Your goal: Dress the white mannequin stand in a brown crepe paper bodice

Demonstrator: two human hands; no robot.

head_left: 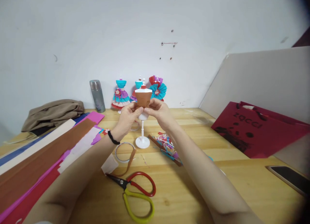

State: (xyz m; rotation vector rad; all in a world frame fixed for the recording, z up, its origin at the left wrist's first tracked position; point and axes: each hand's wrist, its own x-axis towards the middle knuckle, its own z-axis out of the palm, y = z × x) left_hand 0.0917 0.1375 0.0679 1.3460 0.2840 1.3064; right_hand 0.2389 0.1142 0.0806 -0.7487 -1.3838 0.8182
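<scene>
A small white dress-form mannequin [142, 142] stands upright on its round base on the wooden table. Brown paper [143, 99] is wrapped around its torso, with a red band at the neck. My left hand [128, 116] pinches the lower left edge of the brown paper between thumb and fingers. On the right side, my right hand [158, 111] pinches the same lower edge, its thumb close to the other thumb. Scissors [124, 184] with one red and one yellow handle lie in front of the mannequin, beside a ring of wire [125, 152] and a thin brown strip [130, 161].
Long coloured paper sheets [48, 146] and a folded brown cloth [54, 114] lie left. Behind stand a flask [97, 96] and several dressed mannequins [121, 96]. Scraps [167, 144] lie right of the base; farther right are a red bag [256, 130] and a phone [290, 178].
</scene>
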